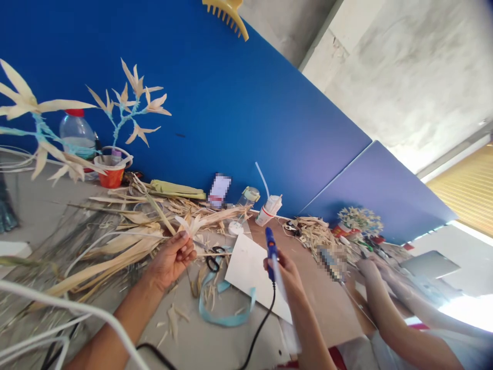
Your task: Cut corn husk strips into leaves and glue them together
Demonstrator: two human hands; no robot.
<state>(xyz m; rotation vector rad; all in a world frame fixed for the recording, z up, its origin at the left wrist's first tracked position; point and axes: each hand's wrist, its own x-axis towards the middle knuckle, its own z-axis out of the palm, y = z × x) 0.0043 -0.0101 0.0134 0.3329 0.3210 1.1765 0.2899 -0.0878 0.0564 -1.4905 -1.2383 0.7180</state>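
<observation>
My left hand [174, 262] pinches the base of a pale flower made of dried husk strips [190, 224], its petals spreading above my fingertips. In my right hand [285, 272] is a blue hot glue gun [270, 244], gripped around its body with the nozzle pointing up and a black cord trailing down. A clear strip, perhaps a glue stick, shows along its near side. Between my hands lie black-handled scissors [214, 258], partly covered, and a loop of light blue ribbon [227, 322]. A white sheet [246, 264] sits beneath the glue gun.
Dried husks [115, 252] cover the left of the table. Husk flowers on blue stems stand in a red cup [111, 178] by a plastic bottle [77, 131]. White wires [96, 313] cross the near left. At right, another person's hands [373, 272] work near a husk pile [314, 234].
</observation>
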